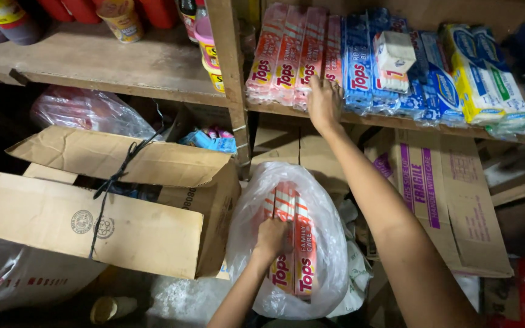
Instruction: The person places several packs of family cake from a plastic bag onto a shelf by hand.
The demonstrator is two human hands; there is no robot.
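Observation:
My left hand (pixel 270 237) reaches into a clear plastic bag (pixel 329 243) low in the middle and grips the long red-and-white soap bars (pixel 304 243) standing inside it. My right hand (pixel 325 102) rests flat against a row of the same red-and-white bars (pixel 287 54) stacked upright on the wooden shelf (pixel 153 67). To the right of that row stand blue bars (pixel 360 61), then blue-and-white packs (pixel 442 85) and yellow-and-white packs (pixel 475 73). A small white box (pixel 394 53) lies on top of the blue bars.
An open cardboard box (pixel 123 200) tied with black string sits at left. A second cardboard box (pixel 439 194) with purple print leans at right. Plastic bags (pixel 86 112) and jars (pixel 123 21) fill the shelf and floor around. A wooden post (pixel 229 67) divides the shelf.

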